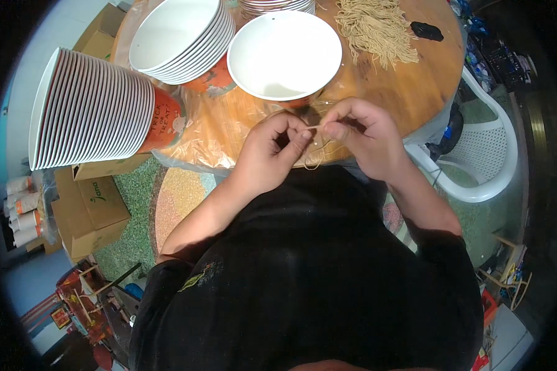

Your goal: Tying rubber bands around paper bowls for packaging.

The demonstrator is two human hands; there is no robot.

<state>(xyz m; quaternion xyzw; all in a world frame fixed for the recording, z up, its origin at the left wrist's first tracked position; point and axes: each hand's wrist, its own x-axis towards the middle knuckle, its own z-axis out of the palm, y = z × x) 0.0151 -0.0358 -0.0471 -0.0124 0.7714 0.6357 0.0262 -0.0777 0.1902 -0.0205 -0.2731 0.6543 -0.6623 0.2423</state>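
Note:
Both hands meet near the table's front edge, pinching a thin tan cord (314,127) between them. My left hand (273,148) has thumb and forefinger closed on one part of it. Just to the right, my right hand (364,135) pinches the cord with thumb and curled fingers. A loop of the cord hangs below the fingertips. Right beyond the hands stands a round paper bucket (284,54), white inside, its orange outside mostly hidden. Farther back on the right lies a pile of similar tan cords (377,31).
A long nested stack of orange buckets (93,111) leans at the left edge of the plastic-covered round table (408,93). Another bucket stack (179,43) stands behind it. A small black item (427,31) lies by the cords. Cardboard boxes (93,210) are left; a white plastic chair (483,148) is right.

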